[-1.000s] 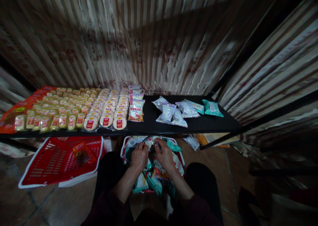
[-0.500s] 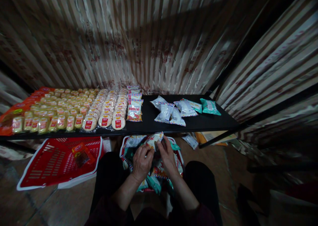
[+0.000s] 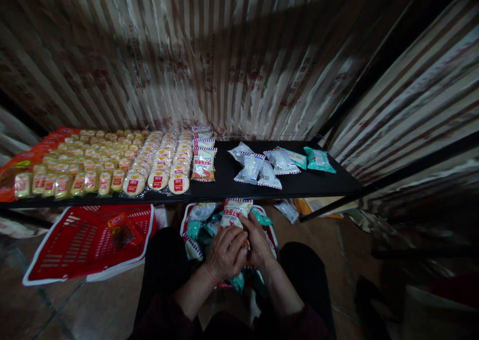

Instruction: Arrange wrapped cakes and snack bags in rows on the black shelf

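Over a basket [image 3: 183, 219] of teal and white packets, both my hands grip one white snack packet [image 3: 235, 209] with red print and a striped edge. My left hand [image 3: 227, 250] is wrapped over its lower part, fingers bent. My right hand [image 3: 257, 240] holds its right side, partly behind the left. On the black shelf [image 3: 224, 180] ahead, similar white packets [image 3: 204, 164] stand in a row, print facing me. Further right, several white packets [image 3: 251, 168] lie loosely, and a teal packet [image 3: 320, 160] rests beyond them.
Rows of round wrapped biscuits [image 3: 178, 183] and small yellow wrapped cakes [image 3: 91, 180] fill the shelf's left part, with orange packets [image 3: 22, 165] at the end. A red basket [image 3: 71, 245] holding an orange packet stands on the floor at left. Striped curtains [image 3: 224, 56] hang behind.
The packet in my hands has turned upright, so its printed front now shows. My left hand has moved right and slightly down, closer to my right hand.
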The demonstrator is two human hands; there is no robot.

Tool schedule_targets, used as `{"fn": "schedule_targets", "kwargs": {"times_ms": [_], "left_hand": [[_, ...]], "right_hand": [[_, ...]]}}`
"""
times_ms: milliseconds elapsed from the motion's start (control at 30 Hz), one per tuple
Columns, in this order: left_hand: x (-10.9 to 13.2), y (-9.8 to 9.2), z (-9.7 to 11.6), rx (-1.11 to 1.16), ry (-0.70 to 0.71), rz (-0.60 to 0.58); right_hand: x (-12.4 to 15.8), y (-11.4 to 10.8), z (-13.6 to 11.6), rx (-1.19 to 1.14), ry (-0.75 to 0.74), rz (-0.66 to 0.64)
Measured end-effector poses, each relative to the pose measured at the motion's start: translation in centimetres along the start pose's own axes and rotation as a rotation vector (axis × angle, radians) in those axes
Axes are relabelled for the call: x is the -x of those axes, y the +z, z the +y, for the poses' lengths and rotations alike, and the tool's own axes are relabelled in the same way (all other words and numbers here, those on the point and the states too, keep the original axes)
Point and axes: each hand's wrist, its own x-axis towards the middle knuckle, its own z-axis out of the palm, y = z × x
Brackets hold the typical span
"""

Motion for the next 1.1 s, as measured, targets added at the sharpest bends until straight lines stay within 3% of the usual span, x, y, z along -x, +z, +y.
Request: {"fn": "schedule_targets", "kwargs": {"times_ms": [67,200,433,533,633,867,1100], "left_hand": [[-0.2,-0.2,-0.5,-0.005,-0.102,0.087],[-1.1,-0.8,-2.3,0.075,-0.463,0.246],[-4.3,-1.7,-4.4,0.727,-0.901,0.071],[-5.7,-1.5,-4.7,0.997,-1.022,0.079],[-7.1,-1.3,-5.1,1.150,-1.065,0.098],[-10.1,-1.0,-6.5,1.202,-1.061,0.154],[-10.1,-0.8,-8.3,1.137,-0.969,0.085]], "right_hand": [[0.1,-0.1,-0.3,-0.046,0.088,-0.005],[0.3,-0.1,-0.9,-0.119,0.152,-0.012],[-0.5,0.8,-1.5,-0.125,0.161,-0.049],[-1.1,1.2,-1.8,-0.087,0.132,-0.097],[-1.9,1.4,-2.2,-0.045,0.086,-0.120],[-3.2,1.8,-3.5,-0.012,-0.006,-0.187],[-4.5,2.5,-3.8,0.034,-0.056,-0.104]]}}
